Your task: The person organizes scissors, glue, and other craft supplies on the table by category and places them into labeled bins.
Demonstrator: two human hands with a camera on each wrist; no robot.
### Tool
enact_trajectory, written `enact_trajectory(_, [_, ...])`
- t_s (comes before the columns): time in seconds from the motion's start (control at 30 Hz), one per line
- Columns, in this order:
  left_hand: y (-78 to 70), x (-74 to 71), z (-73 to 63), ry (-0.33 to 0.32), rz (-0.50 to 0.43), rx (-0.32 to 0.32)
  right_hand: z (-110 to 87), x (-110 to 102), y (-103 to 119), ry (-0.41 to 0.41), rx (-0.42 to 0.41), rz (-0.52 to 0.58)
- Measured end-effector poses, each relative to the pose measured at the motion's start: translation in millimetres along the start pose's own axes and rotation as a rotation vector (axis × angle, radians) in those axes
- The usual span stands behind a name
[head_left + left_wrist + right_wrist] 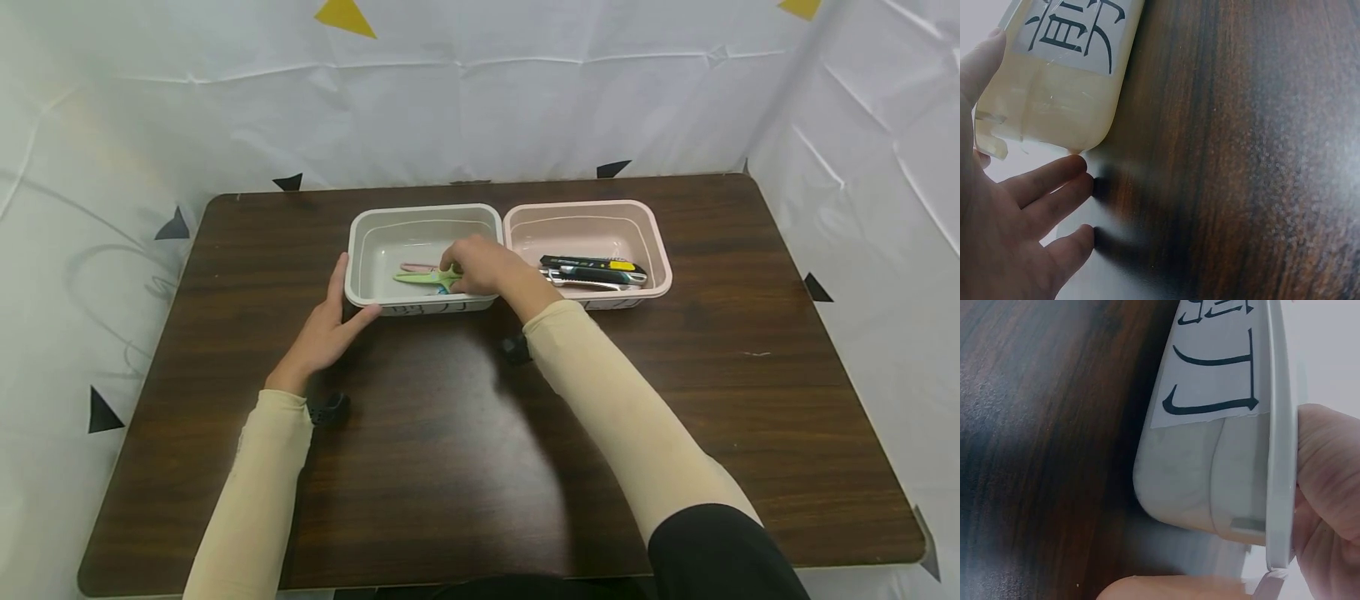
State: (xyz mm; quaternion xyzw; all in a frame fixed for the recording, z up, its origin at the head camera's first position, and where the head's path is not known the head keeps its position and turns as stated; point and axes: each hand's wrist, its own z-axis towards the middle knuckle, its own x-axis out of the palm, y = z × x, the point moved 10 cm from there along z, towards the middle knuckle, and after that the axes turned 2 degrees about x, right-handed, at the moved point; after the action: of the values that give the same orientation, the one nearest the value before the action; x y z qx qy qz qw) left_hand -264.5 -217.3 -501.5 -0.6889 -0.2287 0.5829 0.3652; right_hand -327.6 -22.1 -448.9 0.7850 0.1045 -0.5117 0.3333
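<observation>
A pale grey-white bin (420, 213) holds green scissors (420, 277), pink scissors (417, 267) and a small blue item (442, 290) partly hidden by my right hand. My right hand (480, 265) reaches over the front rim and pinches the green scissors near their handles. In the right wrist view its fingertips are hidden behind the bin's rim (1280, 456). At the bin's front left corner is my left hand (321, 333), thumb at the front rim and fingers extended along the left side. In the left wrist view the lower fingers (1054, 187) are spread beside the bin's end.
A pinkish bin (577, 208) stands against the first bin's right side, with several utility knives (596, 271) in it. Paper labels with black characters (1079, 31) are on the bins' fronts. Both bins stand on a dark wooden table (420, 467), with white sheeting (525, 117) behind.
</observation>
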Motion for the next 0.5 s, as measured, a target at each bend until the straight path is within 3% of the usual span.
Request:
enact_trajectory(0.23, [-2.8, 1.5, 0.1, 0.0, 0.0, 0.005, -3.3, -2.3, -0.6, -0.024, -0.014, 0.018])
enact_trajectory(0.5, [-1.0, 2.1, -2.1, -0.005, -0.007, 0.001, -8.2, -7.4, 3.7, -0.11, -0.066, 0.055])
